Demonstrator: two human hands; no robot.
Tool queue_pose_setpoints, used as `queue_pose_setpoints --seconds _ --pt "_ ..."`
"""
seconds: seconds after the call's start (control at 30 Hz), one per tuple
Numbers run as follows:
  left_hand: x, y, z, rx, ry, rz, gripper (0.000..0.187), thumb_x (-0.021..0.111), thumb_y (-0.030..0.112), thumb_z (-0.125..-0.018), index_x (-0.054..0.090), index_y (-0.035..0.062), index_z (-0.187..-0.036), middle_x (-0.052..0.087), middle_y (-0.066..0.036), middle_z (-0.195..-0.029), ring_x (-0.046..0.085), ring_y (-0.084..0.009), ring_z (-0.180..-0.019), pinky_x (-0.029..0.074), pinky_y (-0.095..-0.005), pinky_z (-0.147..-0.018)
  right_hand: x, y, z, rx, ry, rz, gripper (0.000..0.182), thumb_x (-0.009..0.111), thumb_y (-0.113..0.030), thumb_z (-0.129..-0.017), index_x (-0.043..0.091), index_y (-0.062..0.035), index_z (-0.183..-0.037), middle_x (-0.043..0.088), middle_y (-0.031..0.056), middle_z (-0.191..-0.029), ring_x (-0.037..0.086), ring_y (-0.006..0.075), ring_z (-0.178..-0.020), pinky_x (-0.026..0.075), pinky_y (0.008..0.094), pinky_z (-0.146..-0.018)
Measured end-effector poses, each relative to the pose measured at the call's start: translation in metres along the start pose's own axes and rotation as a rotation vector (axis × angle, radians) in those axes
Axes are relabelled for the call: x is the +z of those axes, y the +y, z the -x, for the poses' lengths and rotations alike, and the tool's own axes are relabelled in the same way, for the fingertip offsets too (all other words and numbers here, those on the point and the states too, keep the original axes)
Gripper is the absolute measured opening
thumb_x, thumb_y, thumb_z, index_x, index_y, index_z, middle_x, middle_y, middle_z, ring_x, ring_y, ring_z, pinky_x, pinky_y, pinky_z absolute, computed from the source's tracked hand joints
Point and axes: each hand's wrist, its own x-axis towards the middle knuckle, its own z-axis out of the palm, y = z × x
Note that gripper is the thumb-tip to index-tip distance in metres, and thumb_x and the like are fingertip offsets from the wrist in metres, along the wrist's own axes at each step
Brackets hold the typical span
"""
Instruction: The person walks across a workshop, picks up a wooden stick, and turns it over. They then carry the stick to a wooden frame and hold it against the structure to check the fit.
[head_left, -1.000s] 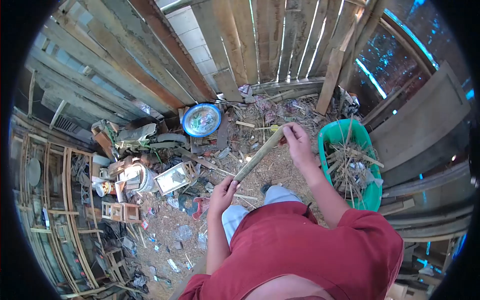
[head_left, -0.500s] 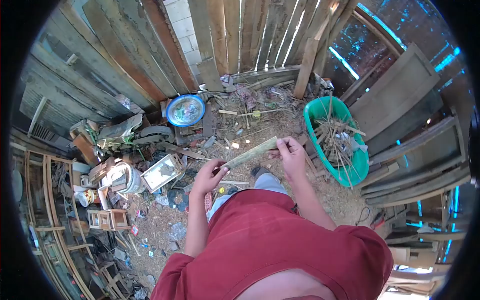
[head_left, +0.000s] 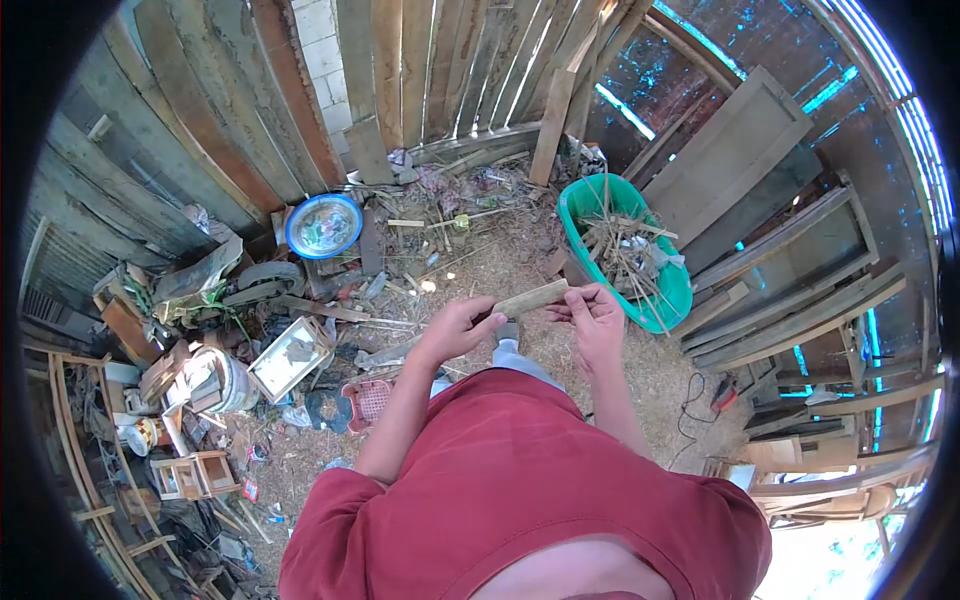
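A short, flat piece of wood (head_left: 530, 298) spans the space between my two hands, in front of the red shirt. Its left end is pinched by my left hand (head_left: 460, 328), thumb on the near side. At the other end, my right hand (head_left: 593, 318) grips the wood between thumb and fingers. The strip tilts slightly, with its right end farther from my body. Beyond my right hand stands a green tub (head_left: 668, 312) filled with sticks and scraps.
A blue-rimmed basin (head_left: 324, 226) lies near the plank wall (head_left: 395, 80). At the left are a white bucket (head_left: 232, 385), a framed panel (head_left: 290, 358) and a pink basket (head_left: 368, 403). Boards (head_left: 735, 150) lean at the right; a cable (head_left: 685, 410) lies on the ground.
The view has shifted, and the tub and basin now appear farther left. My hands are closer together on the wood, my left hand having moved along toward my right.
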Motion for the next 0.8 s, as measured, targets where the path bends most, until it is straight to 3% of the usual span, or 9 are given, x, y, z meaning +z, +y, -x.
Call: queue_pose_setpoints --seconds 0.1,0.2,0.37,0.47,0.57,0.67,0.73,0.8 --pt "-0.011 0.005 0.000 0.011 -0.024 0.037 0.034 0.067 0.028 -0.102 0.055 0.0010 -0.086 0.042 -0.010 -0.066 0.042 -0.0156 -0.060 0.037 -0.0373 -0.056 0.003 -0.010 0.000 0.020 -0.048 0.013 0.012 0.066 -0.010 -0.104 0.060 -0.0001 -0.101 0.075 0.0133 -0.094 0.076 0.0220 -0.083 0.063 0.0338 -0.070" --pt "-0.018 0.012 0.002 0.005 0.021 -0.032 0.034 0.067 0.033 -0.102 0.060 0.0010 -0.092 0.055 -0.015 -0.068 0.055 -0.0261 -0.060 0.043 -0.0404 -0.058 0.006 -0.008 -0.007 -0.044 -0.085 0.096 0.009 0.065 -0.007 -0.104 0.062 0.0011 -0.102 0.074 0.0119 -0.092 0.074 0.0169 -0.084 0.062 0.0305 -0.074" --pt "-0.013 0.004 0.007 -0.033 0.111 -0.152 0.037 0.067 0.038 -0.101 0.060 0.0027 -0.093 0.056 -0.017 -0.069 0.054 -0.0333 -0.061 0.044 -0.0426 -0.059 0.015 -0.001 -0.015 -0.160 -0.045 0.208 0.008 0.064 -0.005 -0.104 0.063 0.0011 -0.109 0.073 0.0092 -0.092 0.072 0.0137 -0.087 0.060 0.0277 -0.076" --pt "-0.011 0.010 0.010 -0.045 0.151 -0.157 0.037 0.067 0.039 -0.100 0.060 0.0032 -0.093 0.056 -0.018 -0.069 0.054 -0.0354 -0.061 0.044 -0.0439 -0.059 0.031 -0.013 -0.010 -0.269 -0.003 0.189 0.012 0.065 -0.003 -0.103 0.066 0.0018 -0.113 0.073 0.0104 -0.100 0.071 0.0145 -0.090 0.059 0.0274 -0.079" --pt "-0.008 0.013 0.012 -0.044 0.147 -0.134 0.037 0.068 0.038 -0.100 0.059 0.0032 -0.092 0.055 -0.018 -0.068 0.053 -0.0357 -0.061 0.043 -0.0444 -0.059 0.024 -0.024 -0.011 -0.583 -0.080 0.603 0.015 0.066 0.001 -0.101 0.071 0.0024 -0.114 0.072 0.0105 -0.106 0.072 0.0157 -0.094 0.059 0.0279 -0.081" --pt "-0.002 0.013 0.013 0.008 0.143 -0.102 0.037 0.068 0.037 -0.100 0.058 0.0028 -0.090 0.053 -0.017 -0.067 0.052 -0.0343 -0.060 0.042 -0.0435 -0.058 0.015 -0.028 -0.001 -0.588 -0.058 0.617 0.012 0.066 0.003 -0.099 0.073 0.0044 -0.109 0.072 0.0101 -0.105 0.072 0.0173 -0.092 0.059 0.0293 -0.080" --pt "0.009 0.013 0.015 0.075 0.157 -0.055 0.037 0.068 0.036 -0.100 0.058 0.0025 -0.088 0.051 -0.015 -0.066 0.050 -0.0315 -0.058 0.041 -0.0421 -0.057 0.006 -0.019 0.010 -0.401 -0.011 0.379 0.013 0.066 0.002 -0.100 0.072 0.0052 -0.111 0.072 0.0101 -0.105 0.073 0.0178 -0.089 0.059 0.0298 -0.080" --pt "0.016 0.021 0.016 -0.019 0.049 -0.028 0.037 0.068 0.034 -0.100 0.057 0.0017 -0.087 0.049 -0.014 -0.065 0.048 -0.0270 -0.058 0.040 -0.0405 -0.057 -0.007 -0.018 0.024 -0.248 0.033 0.215 0.014 0.066 0.001 -0.100 0.070 0.0057 -0.113 0.072 0.0103 -0.105 0.073 0.0183 -0.086 0.059 0.0302 -0.079"
